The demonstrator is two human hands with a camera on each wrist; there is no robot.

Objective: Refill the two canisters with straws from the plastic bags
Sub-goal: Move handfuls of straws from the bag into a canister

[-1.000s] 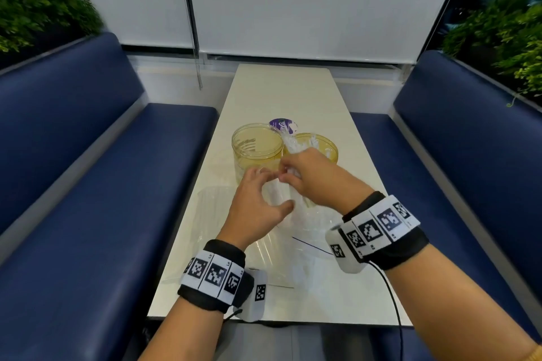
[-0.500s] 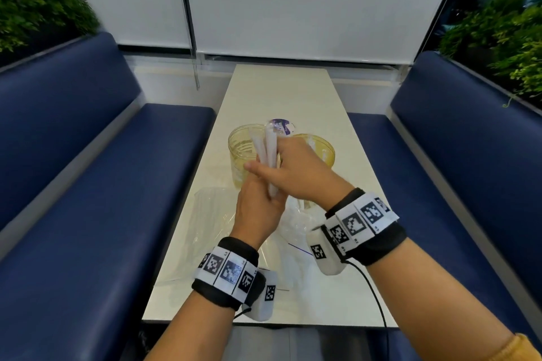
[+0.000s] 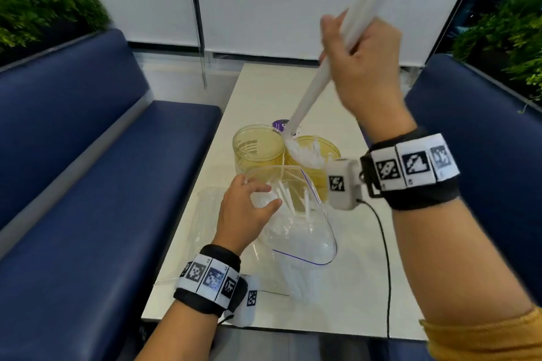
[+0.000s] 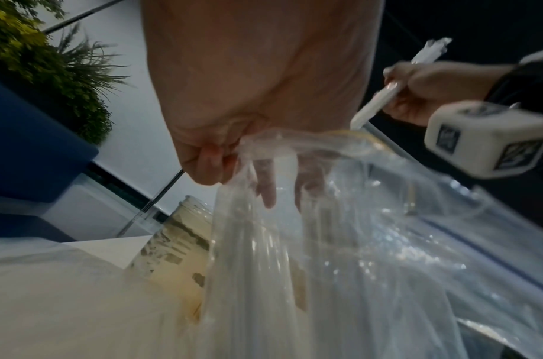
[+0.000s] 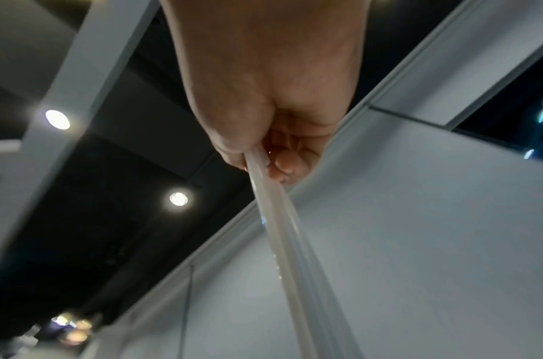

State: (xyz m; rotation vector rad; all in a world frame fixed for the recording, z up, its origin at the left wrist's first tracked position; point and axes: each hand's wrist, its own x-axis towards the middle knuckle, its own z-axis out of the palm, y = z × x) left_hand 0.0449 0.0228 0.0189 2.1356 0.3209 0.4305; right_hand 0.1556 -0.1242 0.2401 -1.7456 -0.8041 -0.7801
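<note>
Two clear yellowish canisters stand mid-table: the left canister [image 3: 258, 148] looks empty, the right canister [image 3: 318, 155] holds several wrapped straws. My right hand [image 3: 362, 67] is raised above them and grips a bunch of white wrapped straws [image 3: 311, 91], lower ends pointing at the right canister. The same straws [image 5: 282, 243] run out from its fingers in the right wrist view. My left hand [image 3: 246, 211] pinches the mouth of a clear zip bag [image 3: 299, 231] that still holds straws. In the left wrist view its fingers [image 4: 215, 160] hold the bag's rim [image 4: 264, 143].
A second, flat clear bag [image 3: 205, 231] lies on the white table [image 3: 346, 296] left of the held one. A purple-labelled lid [image 3: 280, 125] sits behind the canisters. Blue bench seats [image 3: 102, 184] flank the table, and plants stand behind them.
My right hand has drawn a bunch of straws out of the bag and lifted it high over the canisters. The left hand stayed low, holding the bag's mouth.
</note>
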